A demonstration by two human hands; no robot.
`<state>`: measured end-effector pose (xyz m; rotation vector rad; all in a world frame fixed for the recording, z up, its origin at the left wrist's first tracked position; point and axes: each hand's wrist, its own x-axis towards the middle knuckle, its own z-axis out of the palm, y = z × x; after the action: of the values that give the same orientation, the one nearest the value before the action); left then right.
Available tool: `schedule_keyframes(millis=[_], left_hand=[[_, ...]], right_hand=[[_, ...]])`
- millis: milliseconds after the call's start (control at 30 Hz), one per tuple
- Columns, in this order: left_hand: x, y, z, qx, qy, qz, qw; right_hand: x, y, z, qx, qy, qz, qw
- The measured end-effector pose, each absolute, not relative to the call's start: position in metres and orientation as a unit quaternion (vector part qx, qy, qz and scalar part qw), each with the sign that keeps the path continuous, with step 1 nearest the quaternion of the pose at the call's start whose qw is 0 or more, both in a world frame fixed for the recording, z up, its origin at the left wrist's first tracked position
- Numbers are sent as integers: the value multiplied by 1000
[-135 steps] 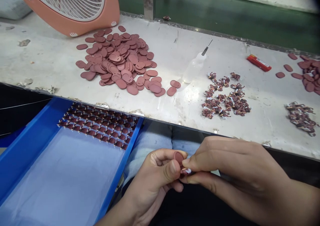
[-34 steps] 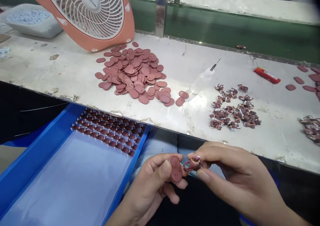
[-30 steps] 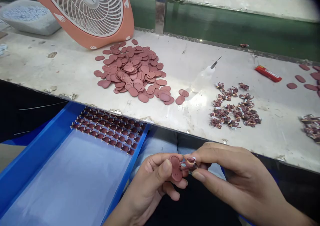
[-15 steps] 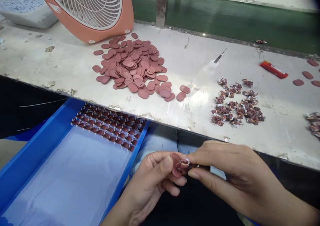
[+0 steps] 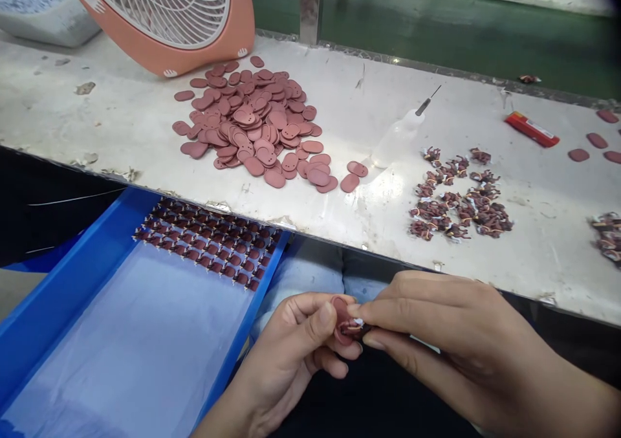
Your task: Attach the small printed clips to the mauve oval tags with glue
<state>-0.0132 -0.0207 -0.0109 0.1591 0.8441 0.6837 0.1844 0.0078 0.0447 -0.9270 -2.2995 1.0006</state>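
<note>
My left hand (image 5: 303, 347) pinches a reddish-brown oval base (image 5: 341, 312) between thumb and fingers, its flat face turned to the right. Against that face sits a small dark brown figurine (image 5: 353, 326) with a white and yellowish part. My right hand (image 5: 436, 334) is closed on the figurine with thumb and forefinger, and its fingertips partly cover it. On the bench lie a heap of similar oval bases (image 5: 257, 124) and a cluster of small brown figurines (image 5: 460, 195).
A blue tray (image 5: 63, 295) at lower left holds rows of figurines on bases. On the bench are a clear needle-tipped bottle (image 5: 398, 140), a red packet (image 5: 531, 129), an orange fan (image 5: 204, 56) and a whitish tub (image 5: 53, 27). The bench edge (image 5: 359, 244) runs above my hands.
My right hand has shifted slightly left, with its forefinger now over the top of the figurine, which sits closer against the base. My left hand has hardly moved. The view has shifted a little.
</note>
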Motion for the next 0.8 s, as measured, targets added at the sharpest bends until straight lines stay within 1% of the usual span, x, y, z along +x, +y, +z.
schedule_keyframes(millis=[467, 800], left_hand=[[-7, -21, -9, 36, 418, 350, 838], [-6, -23, -10, 21, 429, 349, 833]], right_hand=[[181, 6, 41, -335, -856, 319, 231], [180, 6, 34, -339, -851, 326, 234]])
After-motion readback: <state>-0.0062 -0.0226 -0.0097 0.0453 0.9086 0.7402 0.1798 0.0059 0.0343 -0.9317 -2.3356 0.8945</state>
